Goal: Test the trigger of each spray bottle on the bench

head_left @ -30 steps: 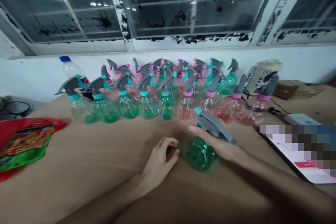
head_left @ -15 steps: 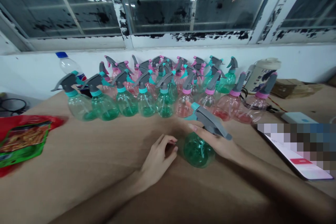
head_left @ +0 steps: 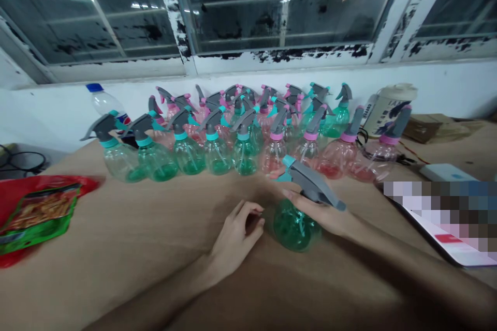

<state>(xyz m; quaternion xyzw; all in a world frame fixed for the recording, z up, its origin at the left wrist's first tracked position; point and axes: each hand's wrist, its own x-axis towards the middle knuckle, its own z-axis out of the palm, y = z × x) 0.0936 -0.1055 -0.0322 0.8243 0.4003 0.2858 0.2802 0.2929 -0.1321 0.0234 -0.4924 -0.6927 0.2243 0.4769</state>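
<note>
My right hand (head_left: 326,213) is wrapped round the neck of a green spray bottle (head_left: 297,230) with a grey head and turquoise nozzle. The bottle is near the middle of the table, its nozzle towards the far left. Just left of it, my left hand (head_left: 237,235) is half curled, thumb and fingertips apart, with nothing between them. Behind both hands stand several more spray bottles in rows: green ones with turquoise collars, such as this green bottle (head_left: 246,158), and pink ones with pink collars, such as this pink bottle (head_left: 337,158).
A red and green snack packet (head_left: 42,212) lies at the left. A clear bottle with a blue cap (head_left: 103,99) stands behind the rows. At the right are a phone (head_left: 446,243), a white box (head_left: 446,172), a pale cup (head_left: 390,111) and a brown paper bag (head_left: 435,126).
My right hand and the green spray bottle have shifted very slightly right and down in the picture. The view itself has moved a little. Both hands keep nearly the same pose.
</note>
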